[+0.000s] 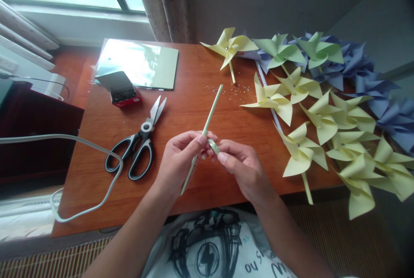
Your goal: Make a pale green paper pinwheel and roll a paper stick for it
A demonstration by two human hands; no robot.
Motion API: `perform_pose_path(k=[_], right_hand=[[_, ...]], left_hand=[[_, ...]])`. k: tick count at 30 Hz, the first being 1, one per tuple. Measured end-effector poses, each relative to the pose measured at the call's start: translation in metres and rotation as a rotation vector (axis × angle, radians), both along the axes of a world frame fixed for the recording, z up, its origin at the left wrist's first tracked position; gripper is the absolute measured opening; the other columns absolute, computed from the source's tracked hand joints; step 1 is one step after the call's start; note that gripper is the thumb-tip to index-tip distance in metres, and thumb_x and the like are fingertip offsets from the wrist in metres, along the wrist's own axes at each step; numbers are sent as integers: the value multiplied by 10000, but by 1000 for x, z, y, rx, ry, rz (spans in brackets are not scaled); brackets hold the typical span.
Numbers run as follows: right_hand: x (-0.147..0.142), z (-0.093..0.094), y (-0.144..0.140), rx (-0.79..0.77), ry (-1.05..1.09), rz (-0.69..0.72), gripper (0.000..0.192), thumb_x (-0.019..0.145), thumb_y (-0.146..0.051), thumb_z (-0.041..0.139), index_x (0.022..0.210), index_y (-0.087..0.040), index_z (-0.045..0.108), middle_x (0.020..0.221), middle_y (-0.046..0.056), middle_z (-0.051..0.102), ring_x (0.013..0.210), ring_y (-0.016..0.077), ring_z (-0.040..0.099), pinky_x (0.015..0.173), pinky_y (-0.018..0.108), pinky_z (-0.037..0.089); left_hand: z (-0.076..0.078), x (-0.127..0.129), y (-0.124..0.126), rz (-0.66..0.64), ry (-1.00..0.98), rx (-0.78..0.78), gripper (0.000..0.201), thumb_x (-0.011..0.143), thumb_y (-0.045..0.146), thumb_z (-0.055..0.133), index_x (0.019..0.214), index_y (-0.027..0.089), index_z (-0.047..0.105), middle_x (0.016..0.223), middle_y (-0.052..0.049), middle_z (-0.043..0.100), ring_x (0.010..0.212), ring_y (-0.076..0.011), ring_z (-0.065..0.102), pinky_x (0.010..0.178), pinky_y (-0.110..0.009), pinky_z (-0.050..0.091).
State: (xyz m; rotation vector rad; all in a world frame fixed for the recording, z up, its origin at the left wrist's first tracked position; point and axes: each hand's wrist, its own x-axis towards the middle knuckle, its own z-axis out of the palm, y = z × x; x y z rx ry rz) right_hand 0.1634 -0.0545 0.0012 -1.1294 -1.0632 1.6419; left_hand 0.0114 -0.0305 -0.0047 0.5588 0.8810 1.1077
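Note:
Pinched in my left hand (183,155) is a thin pale yellow-green paper stick (213,107), slanting up to the right over the table's front part. My right hand (244,166) grips a small roll of clear tape (214,146) close against the stick. The fingertips of both hands nearly meet there, and some lie hidden behind the roll. Left of my hands rest black-handled scissors (146,127) with their blades partly apart. To the right lies a yellow paper pinwheel (304,151) on a stick.
More yellow pinwheels (323,116), green pinwheels (280,51) and purple ones (352,62) crowd the table's right side. A small open box (124,92) of dark bits sits near a glossy pack of paper sheets (166,67). A white cable (111,183) loops over the left edge. Tiny scraps (233,90) are scattered mid-table.

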Motion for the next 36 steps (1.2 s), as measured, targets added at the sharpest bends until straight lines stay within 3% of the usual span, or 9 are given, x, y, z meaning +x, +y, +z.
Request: perform_pose_path(k=[8, 13, 19, 23, 36], right_hand=[[-2, -7, -1, 40, 35, -43, 156, 907, -267, 639, 801, -218, 743, 874, 36, 690, 958, 226, 609, 862, 344, 441], [-2, -7, -1, 14, 38, -19, 143, 908, -266, 626, 834, -224, 740, 867, 35, 663, 893, 210, 573, 749, 313, 407], [-1, -4, -1, -10, -4, -17, 156, 903, -279, 615, 808, -207, 717, 745, 0, 545, 666, 148, 414, 615, 292, 303], [-2, -8, -2, -10, 26, -35, 177, 906, -304, 623, 799, -184, 699, 694, -28, 461, 626, 125, 333, 581, 289, 254], [-2, -10, -2, -4, 60, -17, 157, 907, -273, 605, 850, -189, 725, 787, -2, 531, 691, 139, 375, 621, 298, 280]], left_hand=[[-4, -1, -1, -16, -22, 35, 152, 841, 247, 775, 743, 131, 775, 851, -52, 752, 627, -60, 611, 584, -138, 500], [-3, 0, 0, -11, -4, 24, 142, 843, 242, 773, 753, 132, 782, 836, -48, 747, 633, -60, 612, 587, -134, 500], [-3, 0, 0, -15, 13, 31, 147, 850, 257, 768, 766, 139, 790, 840, -44, 748, 640, -54, 607, 590, -123, 486], [-4, -1, -2, -27, 47, 41, 141, 861, 263, 762, 785, 149, 795, 866, -40, 754, 645, -49, 612, 596, -120, 482], [-5, -1, 0, -19, 37, 25, 135, 855, 258, 764, 786, 147, 798, 814, -38, 742, 638, -53, 602, 587, -120, 473]])
